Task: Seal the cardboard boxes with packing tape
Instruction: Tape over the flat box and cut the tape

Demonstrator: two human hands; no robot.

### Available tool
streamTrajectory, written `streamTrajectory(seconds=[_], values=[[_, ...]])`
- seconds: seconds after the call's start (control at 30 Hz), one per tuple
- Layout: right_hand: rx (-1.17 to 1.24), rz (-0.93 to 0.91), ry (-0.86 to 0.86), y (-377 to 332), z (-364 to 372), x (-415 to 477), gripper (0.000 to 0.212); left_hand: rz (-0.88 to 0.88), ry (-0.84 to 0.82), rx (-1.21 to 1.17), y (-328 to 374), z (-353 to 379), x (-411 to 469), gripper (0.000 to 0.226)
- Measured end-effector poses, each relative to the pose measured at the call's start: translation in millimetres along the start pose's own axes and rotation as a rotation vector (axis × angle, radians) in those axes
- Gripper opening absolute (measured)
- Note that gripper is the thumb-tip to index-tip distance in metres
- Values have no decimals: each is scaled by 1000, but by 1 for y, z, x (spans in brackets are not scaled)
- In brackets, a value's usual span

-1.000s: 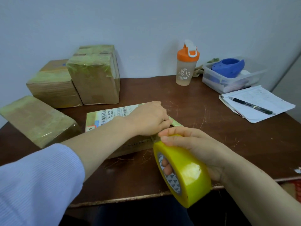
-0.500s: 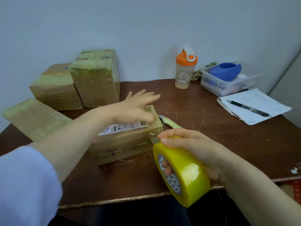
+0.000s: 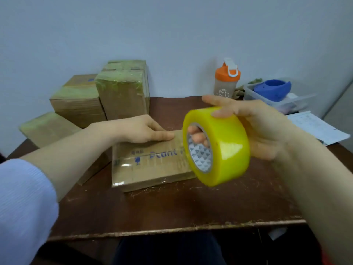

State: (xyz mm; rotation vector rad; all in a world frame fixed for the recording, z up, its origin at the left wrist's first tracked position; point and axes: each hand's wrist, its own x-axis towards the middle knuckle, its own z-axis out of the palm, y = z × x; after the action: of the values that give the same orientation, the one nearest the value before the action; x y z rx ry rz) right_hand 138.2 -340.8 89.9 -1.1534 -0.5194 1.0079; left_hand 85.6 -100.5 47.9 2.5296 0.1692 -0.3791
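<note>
A flat cardboard box [image 3: 152,167] with blue print lies in the middle of the brown table [image 3: 172,211], a clear tape strip across its near left part. My left hand [image 3: 141,129] rests on the box's far edge with fingers straight. My right hand [image 3: 254,127] holds a big yellow tape roll [image 3: 225,148] above the box's right end, fingers curled through the core and thumb on top.
Several taped cardboard boxes [image 3: 122,90] stand at the back left. An orange-lidded shaker bottle [image 3: 226,79], a clear tub [image 3: 298,100] with a blue object, and papers [image 3: 317,127] sit at the back right. The table's front edge is close to me.
The box has been turned over, so the blue-printed side faces up. My right hand lifted the tape roll higher and to the right. My left hand settled on the box's far edge.
</note>
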Motion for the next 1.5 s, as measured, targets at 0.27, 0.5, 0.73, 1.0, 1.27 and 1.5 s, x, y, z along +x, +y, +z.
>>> streamTrajectory(seconds=[0.27,0.5,0.73,1.0,1.27,1.5], values=[[-199,-102,154,-5,17,52,57,129,131,213,13,38,6,100],[-215,-194,245,11,32,0,27,103,237,207,3,45,12,120],[-122,-25,273,61,32,-50,27,82,251,313,4,45,11,119],[-56,122,279,84,24,-49,23,55,155,433,9,39,10,89],[-36,153,257,84,16,-42,36,-25,-117,242,48,15,32,78],[-56,203,231,83,5,-34,31,134,159,492,49,72,47,16]])
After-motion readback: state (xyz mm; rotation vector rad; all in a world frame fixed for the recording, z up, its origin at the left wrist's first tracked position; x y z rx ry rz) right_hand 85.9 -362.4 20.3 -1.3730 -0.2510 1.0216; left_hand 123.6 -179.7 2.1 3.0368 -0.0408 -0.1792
